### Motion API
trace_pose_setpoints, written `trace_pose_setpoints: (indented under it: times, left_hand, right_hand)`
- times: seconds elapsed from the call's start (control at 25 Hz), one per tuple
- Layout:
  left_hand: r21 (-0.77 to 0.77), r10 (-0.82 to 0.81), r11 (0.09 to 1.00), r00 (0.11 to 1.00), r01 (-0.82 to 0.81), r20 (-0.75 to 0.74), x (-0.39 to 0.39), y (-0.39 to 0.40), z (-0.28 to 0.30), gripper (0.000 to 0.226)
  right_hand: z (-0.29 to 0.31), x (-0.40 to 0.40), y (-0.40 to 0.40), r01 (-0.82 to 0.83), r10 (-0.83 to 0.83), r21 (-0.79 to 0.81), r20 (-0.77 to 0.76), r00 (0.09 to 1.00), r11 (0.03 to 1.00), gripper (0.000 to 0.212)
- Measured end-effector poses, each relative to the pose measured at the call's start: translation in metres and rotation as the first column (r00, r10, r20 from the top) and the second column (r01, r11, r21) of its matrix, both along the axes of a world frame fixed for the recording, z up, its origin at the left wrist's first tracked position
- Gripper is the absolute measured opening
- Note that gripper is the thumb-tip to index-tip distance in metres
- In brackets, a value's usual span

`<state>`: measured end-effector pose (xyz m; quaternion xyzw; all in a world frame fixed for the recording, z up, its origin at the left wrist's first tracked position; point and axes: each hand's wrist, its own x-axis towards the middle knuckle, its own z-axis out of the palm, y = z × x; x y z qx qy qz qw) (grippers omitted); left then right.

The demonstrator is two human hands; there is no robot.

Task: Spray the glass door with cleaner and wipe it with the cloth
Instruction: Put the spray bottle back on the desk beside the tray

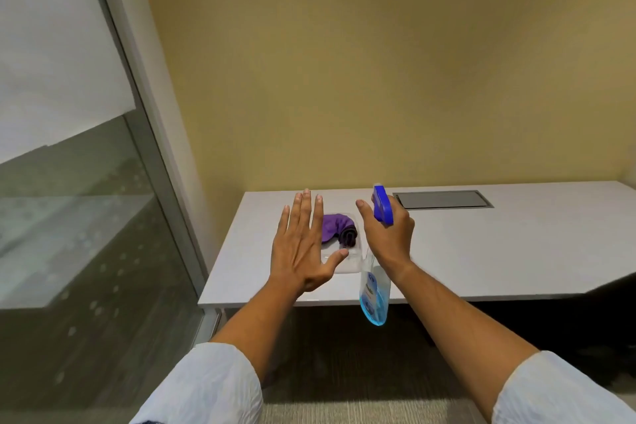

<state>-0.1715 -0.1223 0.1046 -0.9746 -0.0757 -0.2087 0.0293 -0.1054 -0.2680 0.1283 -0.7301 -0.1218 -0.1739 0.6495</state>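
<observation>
Nearest to you are your two pale sleeves (pixel 206 385), pushed back from bare forearms that reach forward over the carpet (pixel 344 410). Your left hand (pixel 303 244) is flat and empty, fingers straight and slightly spread, thumb out to the side, held above the front part of the white table (pixel 499 251). Your right hand (pixel 389 234) is wrapped around the neck of the spray bottle (pixel 374 296), fingers clamped on it just under the blue trigger head (pixel 381 203), with the forefinger raised off it; the bottle is tilted, and its clear body (a little blue liquid pools at the bottom) hangs below your wrist, past the table's front edge.

Between your hands, the purple cloth (pixel 335 224) lies bunched in a clear shallow tray (pixel 347 263) on the table, with a darker fold at its right end. Your left hand covers part of the cloth and tray from this view.

Further back on the table, a grey rectangular flap (pixel 443 199) is set flush into the top. The glass door (pixel 75 217) stands well to your left in a grey metal frame (pixel 161 182), frosted in its upper part and clear below, with rows of small dots on it. A plain yellow wall (pixel 378 62) runs behind the table.
</observation>
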Motion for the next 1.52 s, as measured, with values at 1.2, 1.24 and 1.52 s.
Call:
trace_pose_setpoints:
  times: [1.2,1.24,1.52]
  left_hand:
    - [-0.127,-0.083,0.990,0.972,0.056,-0.221,0.253,0.078,-0.098,0.103]
    - [-0.128,-0.082,0.990,0.971,0.054,-0.223,0.255,0.080,-0.100,0.103]
    - [-0.131,-0.056,0.991,0.966,0.023,-0.253,0.256,0.076,-0.109,0.103]
  right_hand:
    - [-0.120,0.261,0.053,0.132,-0.135,-0.048,-0.083,0.987,0.990,0.023]
    - [-0.121,0.263,0.053,0.132,-0.136,-0.050,-0.088,0.987,0.990,0.024]
    - [-0.140,0.274,0.044,0.110,-0.115,-0.053,-0.122,0.986,0.993,0.021]
